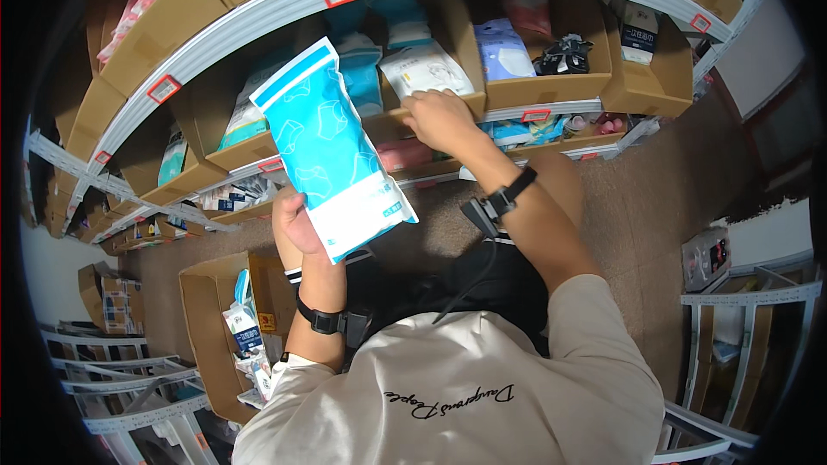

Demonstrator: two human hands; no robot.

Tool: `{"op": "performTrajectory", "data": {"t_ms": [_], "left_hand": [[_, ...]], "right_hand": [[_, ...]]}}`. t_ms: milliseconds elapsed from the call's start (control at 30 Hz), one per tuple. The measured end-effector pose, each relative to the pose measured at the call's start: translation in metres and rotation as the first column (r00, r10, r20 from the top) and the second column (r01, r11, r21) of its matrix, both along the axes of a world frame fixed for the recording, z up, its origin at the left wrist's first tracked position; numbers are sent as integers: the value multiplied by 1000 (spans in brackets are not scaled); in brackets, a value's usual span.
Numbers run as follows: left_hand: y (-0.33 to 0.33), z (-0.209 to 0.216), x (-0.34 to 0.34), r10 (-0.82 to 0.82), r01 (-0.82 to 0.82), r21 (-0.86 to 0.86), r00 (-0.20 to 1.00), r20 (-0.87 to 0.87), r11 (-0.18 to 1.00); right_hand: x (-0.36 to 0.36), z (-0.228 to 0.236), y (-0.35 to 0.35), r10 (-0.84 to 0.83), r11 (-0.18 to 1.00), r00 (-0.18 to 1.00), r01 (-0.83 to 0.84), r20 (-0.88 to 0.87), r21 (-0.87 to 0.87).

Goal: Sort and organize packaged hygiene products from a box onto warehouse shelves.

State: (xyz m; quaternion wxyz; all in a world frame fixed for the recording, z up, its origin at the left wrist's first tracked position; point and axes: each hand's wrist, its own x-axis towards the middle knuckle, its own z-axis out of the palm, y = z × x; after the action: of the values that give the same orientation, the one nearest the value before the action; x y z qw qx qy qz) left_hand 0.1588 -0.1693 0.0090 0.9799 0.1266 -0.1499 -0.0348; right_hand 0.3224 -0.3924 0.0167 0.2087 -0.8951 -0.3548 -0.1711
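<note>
Holding a blue-and-white sealed pouch upright in my left hand, fingers closed on its bottom edge at 7 o'clock. My right hand, at 1 o'clock, pinched a white packet in a cardboard shelf bin.

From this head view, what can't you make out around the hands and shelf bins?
- Right hand fingertips: hidden behind the cardboard bin edge, grip unclear.
- White pouch: lower part hidden by hand and bin.
- Floor carton contents: small, partly covered by the left hand forearm.
- Blue-and-white packet: print too small.
</note>
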Motion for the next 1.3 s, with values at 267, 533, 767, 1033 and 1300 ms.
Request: {"op": "performTrajectory", "data": {"t_ms": [267,533,767,1033,1300], "left_hand": [[5,-6,-15,-1,0,-46,1000,-26,999],[-6,0,-11,95,-73,149,985,-144,986],[-45,41,34,-65,146,269,955,-288,952],[-81,121,155,190,23,965,979,-75,260],[-80,12,308,410,257,918,904,-119,-302]], "right_hand": [[-100,22,-16,75,987,975,-103,-209,-125],[-129,23,-31,116,993,941,-116,-318,19],[-103,51,-40,603,597,464,276,-649,753],[-87,62,-47,461,294,765,346,-449,891],[-105,43,-103,366,309,844,288,-392,907]]}}
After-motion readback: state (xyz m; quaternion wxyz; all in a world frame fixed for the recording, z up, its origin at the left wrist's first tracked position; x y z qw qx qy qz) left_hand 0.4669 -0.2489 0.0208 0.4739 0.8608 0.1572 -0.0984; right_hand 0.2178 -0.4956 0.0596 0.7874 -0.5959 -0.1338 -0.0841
